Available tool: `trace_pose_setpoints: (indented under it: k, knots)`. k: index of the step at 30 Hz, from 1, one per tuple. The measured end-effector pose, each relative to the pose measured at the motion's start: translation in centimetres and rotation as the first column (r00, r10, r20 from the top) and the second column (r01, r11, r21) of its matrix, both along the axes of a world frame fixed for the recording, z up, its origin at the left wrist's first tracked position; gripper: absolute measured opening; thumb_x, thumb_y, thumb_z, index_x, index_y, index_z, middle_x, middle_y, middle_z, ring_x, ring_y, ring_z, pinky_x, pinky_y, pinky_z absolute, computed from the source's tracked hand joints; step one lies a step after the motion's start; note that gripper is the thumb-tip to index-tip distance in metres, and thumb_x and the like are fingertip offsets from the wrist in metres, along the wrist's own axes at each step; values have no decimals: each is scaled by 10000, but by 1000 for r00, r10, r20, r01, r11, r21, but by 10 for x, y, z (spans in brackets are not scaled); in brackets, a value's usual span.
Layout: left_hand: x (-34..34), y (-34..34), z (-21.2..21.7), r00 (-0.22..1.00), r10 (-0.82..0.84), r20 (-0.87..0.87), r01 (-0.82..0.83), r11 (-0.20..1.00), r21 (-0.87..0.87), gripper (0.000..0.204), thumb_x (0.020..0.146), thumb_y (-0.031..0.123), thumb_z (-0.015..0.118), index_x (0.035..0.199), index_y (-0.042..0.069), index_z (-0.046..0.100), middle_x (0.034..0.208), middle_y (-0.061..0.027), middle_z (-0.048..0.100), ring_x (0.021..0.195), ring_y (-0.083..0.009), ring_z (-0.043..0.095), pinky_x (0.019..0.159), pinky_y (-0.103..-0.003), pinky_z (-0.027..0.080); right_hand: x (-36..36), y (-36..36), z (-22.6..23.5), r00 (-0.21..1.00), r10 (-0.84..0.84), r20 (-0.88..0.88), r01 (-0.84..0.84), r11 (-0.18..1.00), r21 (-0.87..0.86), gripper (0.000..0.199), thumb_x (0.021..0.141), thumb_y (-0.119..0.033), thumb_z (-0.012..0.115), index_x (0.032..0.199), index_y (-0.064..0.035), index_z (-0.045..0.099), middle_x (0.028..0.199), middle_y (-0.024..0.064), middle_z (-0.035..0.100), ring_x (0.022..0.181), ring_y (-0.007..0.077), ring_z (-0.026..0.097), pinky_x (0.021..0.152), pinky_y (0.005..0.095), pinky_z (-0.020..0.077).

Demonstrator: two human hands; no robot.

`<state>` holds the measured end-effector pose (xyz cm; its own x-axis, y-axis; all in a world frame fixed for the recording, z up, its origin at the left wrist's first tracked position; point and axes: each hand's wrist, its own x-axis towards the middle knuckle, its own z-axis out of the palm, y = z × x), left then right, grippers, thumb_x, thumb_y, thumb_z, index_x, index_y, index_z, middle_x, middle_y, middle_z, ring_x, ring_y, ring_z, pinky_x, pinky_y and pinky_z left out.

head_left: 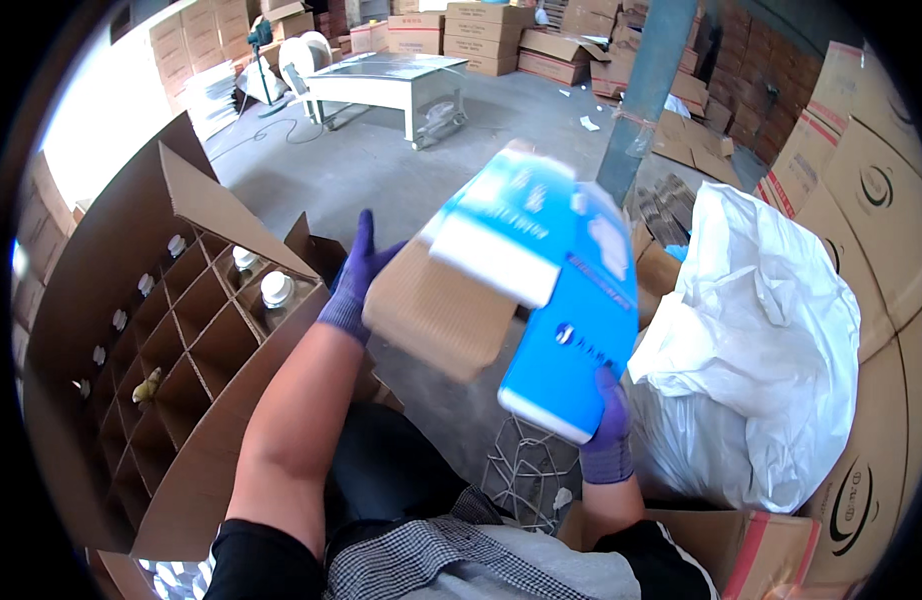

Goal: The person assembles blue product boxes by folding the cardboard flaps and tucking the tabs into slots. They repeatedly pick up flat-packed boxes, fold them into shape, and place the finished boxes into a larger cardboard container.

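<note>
Purple gloves cover both my hands. My right hand [611, 425] grips the lower right edge of a blue printed cardboard box [571, 350], which is tilted, has white edges and is smeared by motion. At the upper left of the blue box, a blue-and-white panel [501, 235] overlaps a brown corrugated cardboard piece [436, 305]; whether they are joined is unclear. My left hand [357, 280] is at the left edge of the brown cardboard, its visible fingers spread, part of it hidden. Close by is an open divided carton [206, 420] with several white-capped bottles [277, 290].
A white plastic bag [751, 340] bulges at my right, before stacked cartons [861, 220]. Below the box is a wire frame [526, 465]. Farther off are a blue post [646, 90], a white wheeled table [381, 90] and more cartons [481, 35]. A small yellowish object [148, 387] lies in the divided carton.
</note>
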<state>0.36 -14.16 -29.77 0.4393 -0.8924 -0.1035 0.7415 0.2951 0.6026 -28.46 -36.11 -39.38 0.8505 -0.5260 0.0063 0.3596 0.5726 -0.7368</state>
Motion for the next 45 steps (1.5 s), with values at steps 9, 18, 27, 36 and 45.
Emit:
trace_pose_setpoints:
  k: [9, 18, 27, 36, 45]
  knots:
    - [-56, 28, 60, 748, 278, 602, -386, 921, 54, 757, 917, 398, 667, 1470, -37, 389, 1406, -186, 532, 1251, -265, 547, 1071, -372, 428, -16, -24, -56, 998, -17, 64, 25, 991, -135, 531, 894, -143, 664, 1364, 36, 494, 1259, 195, 612, 1086, 319, 634, 939, 450, 532]
    - [-195, 167, 105, 598, 730, 331, -726, 668, -162, 685, 973, 414, 579, 1498, 48, 336, 1522, -229, 365, 1345, -329, 444, 1122, -427, 385, 18, -5, 61, 935, 292, 199, -149, 837, -527, 756, 829, -268, 778, 1436, 6, 421, 1360, 177, 546, 1205, 315, 568, 991, 470, 494]
    - [-332, 376, 32, 110, 962, 249, -913, 197, -358, 861, 941, 672, 482, 1538, 83, 290, 1527, -189, 382, 1337, -378, 449, 1096, -528, 410, 43, 255, 136, 455, 886, 92, -691, 417, -590, 1054, 832, -218, 817, 1598, -114, 101, 1534, 154, 374, 1373, 294, 419, 1139, 432, 350]
    - [-378, 466, -58, -133, 950, 281, -987, -102, -124, 714, 935, 529, 546, 1442, 42, 420, 1326, -184, 561, 1170, -324, 580, 997, -470, 491, 76, 346, 113, 343, 893, -290, -426, -127, -895, 949, 876, -612, 641, 1573, -147, 197, 1456, 217, 456, 1344, 350, 470, 1118, 463, 390]
    - [-375, 472, -82, -55, 964, 262, -993, -27, -111, 750, 892, 537, 584, 1424, 30, 437, 1354, -182, 545, 1166, -331, 584, 968, -478, 519, 264, 454, 180, 810, 539, -229, -60, -313, -948, 418, 970, -368, 540, 1254, -80, 646, 1200, 184, 680, 1106, 318, 658, 946, 397, 503]
